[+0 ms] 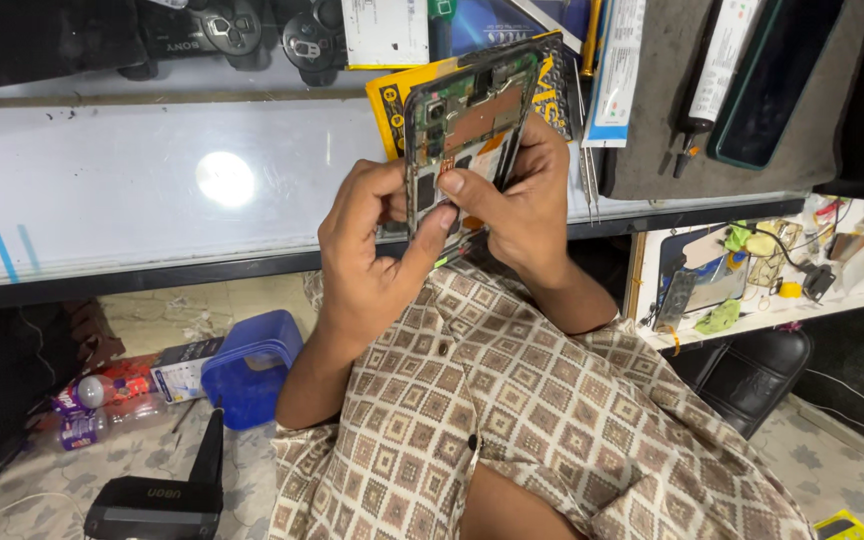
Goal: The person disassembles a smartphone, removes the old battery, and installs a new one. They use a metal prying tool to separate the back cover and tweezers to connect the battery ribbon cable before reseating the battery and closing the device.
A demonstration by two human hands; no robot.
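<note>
1. Holding an opened phone (467, 125) with its back cover off, between both our hands, tilted up just above the counter edge (252, 262); exposed circuit board and copper-coloured shielding face us
2. Left hand (367, 255): fingers curled round the phone's left edge, thumb (430, 235) stretched across to the lower middle of the board
3. Right hand (527, 205): fingers wrapped behind the right edge, thumb (472, 185) pressed on the board, tip almost touching the left thumb. Both hands closed on the phone, nothing else in them
4. Handling, our read: light, thin, stiff along the frame but fragile inside. Small connectors, flex strips and bare parts sit right under the thumbs, so only light pressure there
5. Best hold is the frame's long edges, where the fingers already sit; smooth metal or plastic rim, likely a bit slippery
6. Beyond the fingertips: yellow printed packet (392, 100) lying under the phone's top end, thin metal tweezers (586, 170) just right of the right-hand knuckles, a white tube with a black nozzle (717, 65) on a grey mat (652, 120) further right
7. Counter surface is glossy white, scuffed, with a lamp glare spot well left of the left hand
8. Below the wrists: patterned beige shirt (512, 400), soft fabric; blue plastic tub (252, 365) on the floor left of the left forearm
</note>
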